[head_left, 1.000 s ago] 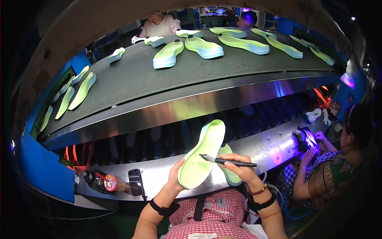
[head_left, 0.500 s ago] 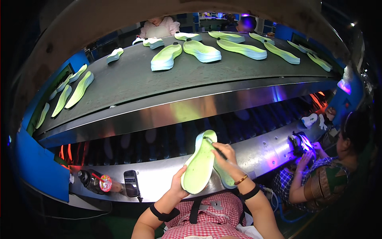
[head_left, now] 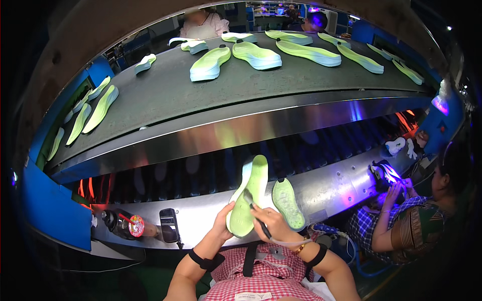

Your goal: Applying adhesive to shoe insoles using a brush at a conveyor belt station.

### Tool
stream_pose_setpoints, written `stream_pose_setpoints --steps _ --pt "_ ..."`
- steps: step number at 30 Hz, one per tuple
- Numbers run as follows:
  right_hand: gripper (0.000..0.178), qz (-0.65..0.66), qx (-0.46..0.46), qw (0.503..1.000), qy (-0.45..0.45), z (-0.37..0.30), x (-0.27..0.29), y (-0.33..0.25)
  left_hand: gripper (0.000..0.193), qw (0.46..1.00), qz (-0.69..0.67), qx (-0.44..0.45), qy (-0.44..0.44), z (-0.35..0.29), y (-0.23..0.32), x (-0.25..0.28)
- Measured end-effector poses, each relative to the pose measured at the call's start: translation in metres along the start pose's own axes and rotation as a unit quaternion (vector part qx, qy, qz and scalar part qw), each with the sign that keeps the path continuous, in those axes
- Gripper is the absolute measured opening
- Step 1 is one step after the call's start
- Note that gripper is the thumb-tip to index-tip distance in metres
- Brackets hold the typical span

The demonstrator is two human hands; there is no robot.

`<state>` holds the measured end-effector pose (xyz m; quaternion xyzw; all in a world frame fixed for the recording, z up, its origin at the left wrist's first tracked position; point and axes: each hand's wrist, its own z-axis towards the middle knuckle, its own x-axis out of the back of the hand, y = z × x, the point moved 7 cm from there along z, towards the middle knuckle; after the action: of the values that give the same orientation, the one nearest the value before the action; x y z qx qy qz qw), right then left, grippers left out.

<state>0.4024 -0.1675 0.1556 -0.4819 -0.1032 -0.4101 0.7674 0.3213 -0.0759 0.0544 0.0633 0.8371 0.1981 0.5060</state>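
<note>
"Over the near edge of the metal bench (head_left: 200,214), what do the hands have?"

"The left hand (head_left: 222,220) grips the green sole (head_left: 240,210) by its lower left side, inner face up, far end pointing away from the person. The right hand (head_left: 274,223) is wrapped around a brush (head_left: 249,197) with a dark handle."

"Does the brush touch the sole?"

"It looks that way, about the middle of the face. A pale tube (head_left: 291,244) passes from the handle across the wrist."

"How far along is the brushing?"

"Under way, I'd judge, and probably unfinished, with the brush at mid-sole. I can't tell how much of the face is coated; it looks fairly even green from here."

"And the second sole (head_left: 288,203)?"

"It lies on the bench just right of the held one, apart from it, with neither hand on it. Pale patches mottle its face, so it may be brushed already, but I wouldn't swear to that."

"Any more?"

"Plenty of belt soles (head_left: 210,64) rest on the dark belt (head_left: 165,93) beyond the bench. Whether those are done or waiting, I can't say. The co-worker (head_left: 422,226) at the right is busy with a different dark piece (head_left: 385,173), lit violet."
</note>
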Motion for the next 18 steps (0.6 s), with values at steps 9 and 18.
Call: stream_pose_setpoints --steps 9,18 --pt "0.034 0.407 -0.237 0.881 0.05 -0.014 0.046 0.053 0.055 0.992 -0.063 0.032 -0.102 -0.01 0.005 -0.011" --pt "0.039 0.538 -0.297 0.773 0.157 -0.02 0.054 0.074 0.052 0.988 -0.096 0.034 -0.115 -0.004 -0.001 -0.02"
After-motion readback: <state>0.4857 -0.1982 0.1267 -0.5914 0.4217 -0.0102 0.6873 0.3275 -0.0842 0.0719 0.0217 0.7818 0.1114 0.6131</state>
